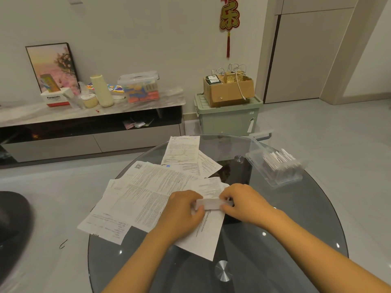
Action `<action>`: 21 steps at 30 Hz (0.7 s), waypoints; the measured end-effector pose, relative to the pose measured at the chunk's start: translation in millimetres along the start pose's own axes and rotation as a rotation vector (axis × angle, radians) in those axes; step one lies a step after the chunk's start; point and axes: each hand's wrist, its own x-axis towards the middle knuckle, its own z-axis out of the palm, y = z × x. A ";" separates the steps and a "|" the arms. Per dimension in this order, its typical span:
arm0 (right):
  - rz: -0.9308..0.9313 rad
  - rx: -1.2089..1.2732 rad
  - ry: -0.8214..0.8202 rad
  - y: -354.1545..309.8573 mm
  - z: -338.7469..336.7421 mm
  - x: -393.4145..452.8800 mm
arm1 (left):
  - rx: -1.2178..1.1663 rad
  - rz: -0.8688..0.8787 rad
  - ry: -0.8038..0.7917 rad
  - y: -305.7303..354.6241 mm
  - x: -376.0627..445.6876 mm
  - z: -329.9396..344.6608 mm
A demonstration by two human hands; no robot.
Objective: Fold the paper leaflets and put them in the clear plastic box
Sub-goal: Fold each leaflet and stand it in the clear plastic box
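We hold a small folded leaflet (211,204) between both hands, just above the loose sheets (156,187) spread over the glass tabletop (275,240). Our left hand (183,210) pinches its left end with curled fingers, and our right hand (243,203) pinches its right end the same way, so both sets of fingers are closed onto the strip with nothing else in them. The clear plastic box (275,166) sits well apart to the right, at the far edge of the tabletop, already holding a row of folded leaflets standing on edge.

We judge the fold to be nearly done, and the carry to the box comes next. The risks we see:

- The strip looks thick with many layers; if we ease our pinch it may spring open and need refolding.
- Our forearms lie over the unfolded sheets, and some overhang the tabletop's left rim. A careless sweep of the wrist could drag one off onto the floor.
- The box stands near the rim and looks light. Pushing the strip in against the packed row could nudge it outward or tip leaflets already standing there.
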 end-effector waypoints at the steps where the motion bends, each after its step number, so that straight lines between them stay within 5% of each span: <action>1: 0.015 0.061 -0.026 0.7 -2.3 -0.3 | -0.082 -0.030 -0.011 3.3 -2.2 -2.2; 5: 0.079 0.249 -0.108 0.2 -5.3 -3.1 | -0.157 -0.120 -0.012 13.7 -7.7 -3.9; 10: 0.181 0.390 -0.024 -4.0 -0.2 -3.6 | -0.172 -0.208 0.084 18.9 -4.0 0.1; 21: 0.165 0.197 0.065 -10.5 22.8 0.0 | 0.076 -0.098 -0.002 7.9 -2.9 5.6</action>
